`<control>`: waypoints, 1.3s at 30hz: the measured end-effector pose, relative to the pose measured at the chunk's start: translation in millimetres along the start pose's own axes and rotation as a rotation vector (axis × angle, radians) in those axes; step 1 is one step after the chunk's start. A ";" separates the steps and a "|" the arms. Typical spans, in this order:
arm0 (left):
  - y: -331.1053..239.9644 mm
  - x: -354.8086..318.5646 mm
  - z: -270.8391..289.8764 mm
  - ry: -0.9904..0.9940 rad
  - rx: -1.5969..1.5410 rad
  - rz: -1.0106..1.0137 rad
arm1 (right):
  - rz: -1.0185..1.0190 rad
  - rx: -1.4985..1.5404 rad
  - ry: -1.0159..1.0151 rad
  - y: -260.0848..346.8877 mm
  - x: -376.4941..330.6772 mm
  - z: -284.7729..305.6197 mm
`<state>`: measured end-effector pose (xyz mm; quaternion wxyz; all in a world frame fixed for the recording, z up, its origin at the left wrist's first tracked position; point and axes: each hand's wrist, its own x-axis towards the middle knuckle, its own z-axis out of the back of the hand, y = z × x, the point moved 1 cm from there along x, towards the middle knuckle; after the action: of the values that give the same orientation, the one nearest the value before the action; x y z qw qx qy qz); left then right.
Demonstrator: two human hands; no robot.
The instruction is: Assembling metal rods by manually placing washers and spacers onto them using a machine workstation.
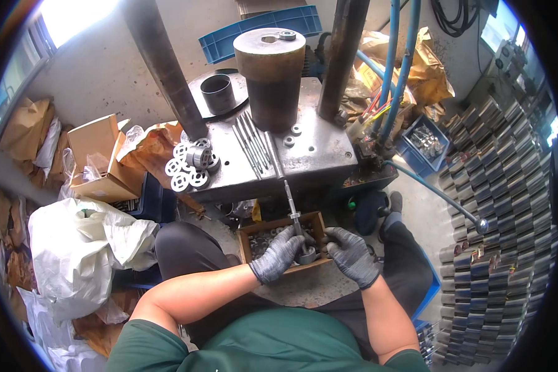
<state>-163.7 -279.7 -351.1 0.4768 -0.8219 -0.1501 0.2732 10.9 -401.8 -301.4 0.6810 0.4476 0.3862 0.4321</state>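
My left hand (278, 255), in a grey knit glove, is closed around the lower end of a slim stepped metal shaft (291, 197). The shaft slants down from the press table (229, 180) over a cardboard box (245, 246) of small metal parts. A collar (294, 215) sits partway along it. Just below the shaft's end is a ring-shaped metal part (307, 255), between my hands. My right hand (354, 257), gloved alike, is at the box's right side, fingers curled against the thumb; what they hold, if anything, is hidden.
On the press table lie several thin rods (251, 146), slotted discs (181, 180) and small bearings (297, 129), beside a thick steel cylinder (270, 80). Stacked metal tubes (496, 229) line the right. A white sack (74, 248) and open carton (105, 158) stand left.
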 end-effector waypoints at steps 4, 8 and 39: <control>-20.7 -1.6 -8.7 -0.051 -0.107 0.072 | -0.007 0.283 -0.083 -2.3 -2.5 -0.3; -13.4 13.1 8.2 -0.020 -0.085 0.014 | 0.041 0.236 -0.076 -1.2 -3.2 3.7; -333.4 65.6 2.5 -0.331 0.352 -1.102 | 0.254 -0.588 0.234 1.0 5.6 -6.9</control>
<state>-107.7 -77.9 -83.5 0.6475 -0.4783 -0.5787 0.1308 6.2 -394.5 -303.3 0.6726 0.2240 0.2619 0.6549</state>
